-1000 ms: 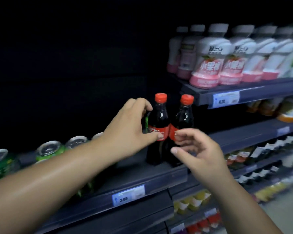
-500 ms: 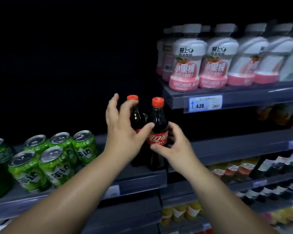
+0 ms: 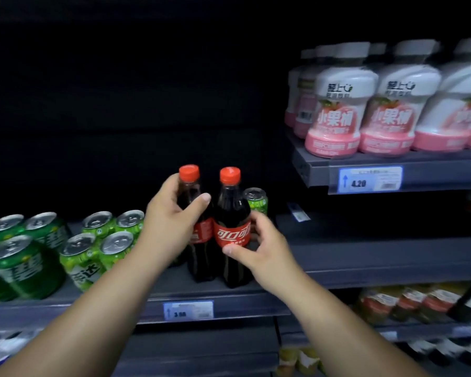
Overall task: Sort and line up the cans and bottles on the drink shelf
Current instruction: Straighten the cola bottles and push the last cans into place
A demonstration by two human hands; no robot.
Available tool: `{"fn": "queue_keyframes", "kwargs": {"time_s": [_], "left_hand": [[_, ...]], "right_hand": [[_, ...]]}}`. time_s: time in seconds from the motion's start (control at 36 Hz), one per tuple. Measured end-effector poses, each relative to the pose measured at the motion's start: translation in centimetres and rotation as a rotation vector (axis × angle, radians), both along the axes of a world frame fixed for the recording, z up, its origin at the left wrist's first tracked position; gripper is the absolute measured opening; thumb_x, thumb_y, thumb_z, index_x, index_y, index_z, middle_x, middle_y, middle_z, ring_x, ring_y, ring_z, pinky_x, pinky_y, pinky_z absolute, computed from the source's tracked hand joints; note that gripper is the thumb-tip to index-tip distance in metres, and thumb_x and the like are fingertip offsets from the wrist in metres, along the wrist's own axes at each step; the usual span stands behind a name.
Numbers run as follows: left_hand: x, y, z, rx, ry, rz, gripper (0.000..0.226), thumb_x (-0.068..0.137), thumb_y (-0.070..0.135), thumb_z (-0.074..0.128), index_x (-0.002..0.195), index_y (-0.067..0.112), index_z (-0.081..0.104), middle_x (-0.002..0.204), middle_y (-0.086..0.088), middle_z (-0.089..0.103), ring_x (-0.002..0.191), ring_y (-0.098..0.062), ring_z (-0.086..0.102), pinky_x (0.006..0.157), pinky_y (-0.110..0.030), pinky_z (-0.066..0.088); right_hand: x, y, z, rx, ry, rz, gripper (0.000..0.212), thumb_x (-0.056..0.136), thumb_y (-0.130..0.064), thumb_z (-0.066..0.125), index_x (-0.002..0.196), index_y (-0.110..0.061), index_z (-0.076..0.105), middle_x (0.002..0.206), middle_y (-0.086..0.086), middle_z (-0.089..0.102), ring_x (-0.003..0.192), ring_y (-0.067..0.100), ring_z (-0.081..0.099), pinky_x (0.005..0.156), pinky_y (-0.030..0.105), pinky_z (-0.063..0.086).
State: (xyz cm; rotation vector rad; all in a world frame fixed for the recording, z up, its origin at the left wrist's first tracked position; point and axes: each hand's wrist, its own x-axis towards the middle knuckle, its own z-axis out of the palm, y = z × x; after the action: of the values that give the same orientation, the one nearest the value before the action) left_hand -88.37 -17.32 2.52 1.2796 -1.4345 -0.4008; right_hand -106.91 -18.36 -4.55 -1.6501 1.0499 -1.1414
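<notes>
Two dark cola bottles with red caps and red labels stand upright side by side near the front of the grey shelf (image 3: 256,297). My left hand (image 3: 172,224) grips the left cola bottle (image 3: 189,186) around its upper body, thumb across the front. My right hand (image 3: 259,248) holds the right cola bottle (image 3: 231,213) at its label, thumb in front and fingers behind. A single light green can (image 3: 256,201) stands just behind the right bottle. Several green cans (image 3: 98,240) crowd the shelf to the left.
Pink and white drink bottles (image 3: 335,110) line the higher shelf at right, above a 4.20 price tag (image 3: 370,179). A 3.00 price tag (image 3: 188,310) sits on the shelf lip below the colas. Lower shelves hold more bottles (image 3: 408,303). The shelf back is dark.
The view has swung right and drawn closer. Both hands have closed onto the two cola bottles, and the lone green can behind them has come into sight.
</notes>
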Motion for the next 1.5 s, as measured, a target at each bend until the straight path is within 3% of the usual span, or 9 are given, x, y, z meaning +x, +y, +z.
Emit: {"fn": "queue_keyframes", "kwargs": {"time_s": [0.14,0.22,0.28,0.33,0.56,0.83,0.94,1.17,1.5], "left_hand": [[1.8,1.1,0.0,-0.011,-0.024,0.026,0.02,0.085,0.029,0.072,0.099,0.032,0.058,0.093,0.003,0.066,0.088,-0.01,0.063,0.079,-0.038,0.053],[1.4,1.4,-0.6,-0.002,-0.007,-0.011,0.046,0.078,0.038,0.078,0.116,0.037,0.053,0.107,0.009,0.065,0.099,-0.003,0.063,0.087,-0.033,0.051],[1.3,1.2,-1.3,-0.009,0.013,-0.006,0.067,0.07,0.05,0.076,0.129,0.042,0.045,0.122,0.011,0.061,0.115,-0.009,0.06,0.099,-0.042,0.049],[1.3,1.3,-1.8,-0.005,0.044,-0.014,0.08,0.066,0.053,0.077,0.136,0.046,0.039,0.13,0.009,0.057,0.124,-0.013,0.056,0.105,-0.048,0.046],[0.1,3.1,-4.1,0.06,0.141,0.042,0.126,0.055,0.049,0.087,0.154,0.04,0.011,0.15,0.014,0.038,0.137,-0.001,0.041,0.115,-0.043,0.037],[-0.7,4.6,-10.2,0.11,0.093,0.194,0.126,0.055,0.031,0.096,0.151,0.045,0.015,0.152,0.012,0.03,0.143,-0.014,0.033,0.114,-0.052,0.036],[-0.7,4.4,-11.9,0.182,0.073,0.246,0.121,0.05,0.046,0.093,0.149,0.036,0.023,0.147,0.005,0.042,0.137,-0.019,0.041,0.111,-0.051,0.04],[-0.9,3.9,-11.7,0.238,-0.018,0.253,0.117,0.048,0.04,0.097,0.142,0.03,0.028,0.137,0.005,0.051,0.127,-0.017,0.05,0.101,-0.038,0.044],[-3.5,2.7,-10.9,0.27,-0.054,0.167,0.119,0.046,0.04,0.097,0.142,0.028,0.028,0.137,0.008,0.05,0.127,-0.015,0.05,0.1,-0.036,0.045]], "right_hand": [[2.0,-0.4,0.1,0.004,0.013,0.07,0.07,0.072,-0.04,0.081,0.135,-0.043,0.05,0.129,-0.017,0.065,0.12,0.001,0.06,0.109,0.041,0.047],[1.2,-0.7,0.0,0.054,-0.043,0.14,0.071,0.066,-0.054,0.084,0.127,-0.062,0.05,0.133,-0.021,0.061,0.122,0.006,0.062,0.106,0.035,0.05],[0.1,-1.5,0.0,0.052,-0.113,0.07,0.072,0.064,-0.062,0.083,0.129,-0.058,0.05,0.138,-0.015,0.058,0.124,0.007,0.06,0.097,0.021,0.05],[-1.2,-2.9,0.1,0.028,-0.14,-0.08,0.06,0.075,-0.043,0.084,0.126,-0.046,0.051,0.134,-0.012,0.058,0.126,0.01,0.056,0.09,0.012,0.048],[-1.3,-9.8,-1.8,0.105,0.123,-0.226,0.106,0.075,-0.013,0.086,0.156,-0.034,0.021,0.151,0.003,0.043,0.135,0.02,0.047,0.111,0.035,0.04],[-1.1,-9.6,-3.1,0.055,0.103,-0.208,0.085,0.073,-0.012,0.088,0.141,-0.033,0.042,0.126,-0.006,0.062,0.114,0.014,0.062,0.093,0.025,0.049],[-2.3,-6.7,-2.6,0.022,0.088,-0.201,0.082,0.072,-0.016,0.09,0.136,-0.039,0.044,0.109,-0.022,0.062,0.1,-0.004,0.061,0.081,0.007,0.044],[-3.8,-1.4,-1.5,-0.01,0.106,-0.142,0.078,0.066,-0.022,0.093,0.116,-0.06,0.046,0.109,-0.025,0.066,0.099,-0.013,0.062,0.079,0.006,0.046],[-5.8,0.1,-2.3,-0.015,0.172,-0.194,0.088,0.06,-0.03,0.095,0.127,-0.054,0.045,0.12,-0.02,0.065,0.108,-0.002,0.063,0.094,0.024,0.05]]}}
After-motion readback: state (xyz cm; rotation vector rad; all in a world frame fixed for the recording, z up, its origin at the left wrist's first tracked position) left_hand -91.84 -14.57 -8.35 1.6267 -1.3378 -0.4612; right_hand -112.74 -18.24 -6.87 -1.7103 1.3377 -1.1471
